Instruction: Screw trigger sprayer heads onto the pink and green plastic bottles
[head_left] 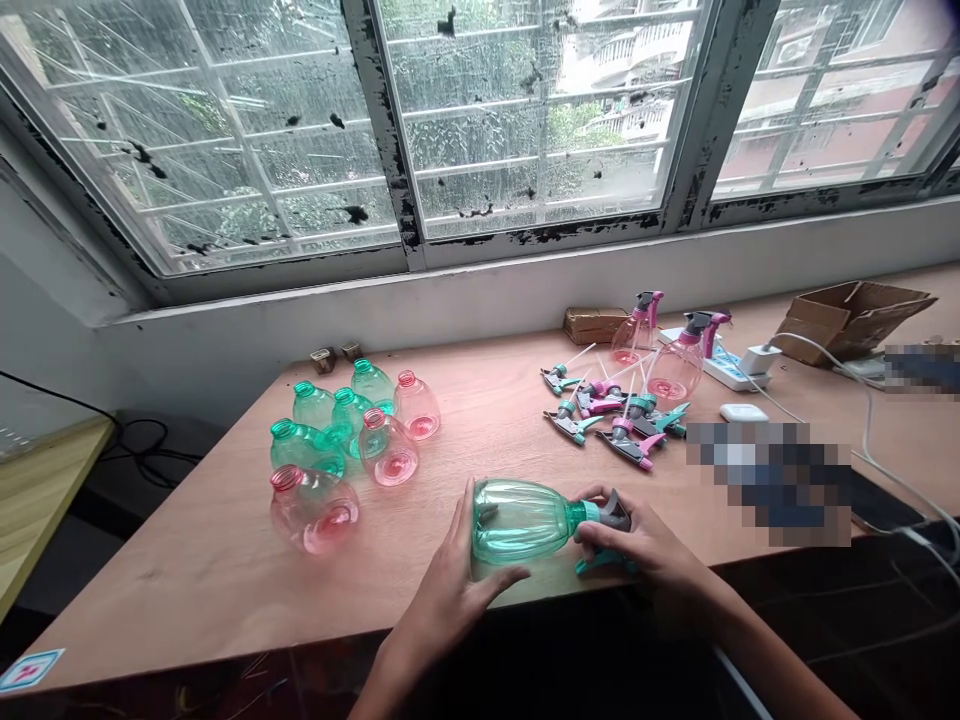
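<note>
A clear green spray bottle [521,520] lies sideways between my hands, over the table's front edge. My left hand [469,575] cups its base, fingers along the end and thumb stretched out below. At the neck, my right hand [626,535] has its fingers closed round the grey and teal spray head [613,512]. The teal trigger [592,562] points down toward me. Right of centre lie several loose spray heads [626,440] in teal, pink and grey, some with thin white tubes. On the left stand several uncapped green bottles [307,447] and three uncapped pink bottles [390,455].
Two pink bottles with spray heads [675,370] stand at the back right. Near them are a white power strip [739,372], an open cardboard box [840,320], a white case [744,413] and cables. A window [525,120] runs along the wall behind the table [210,580].
</note>
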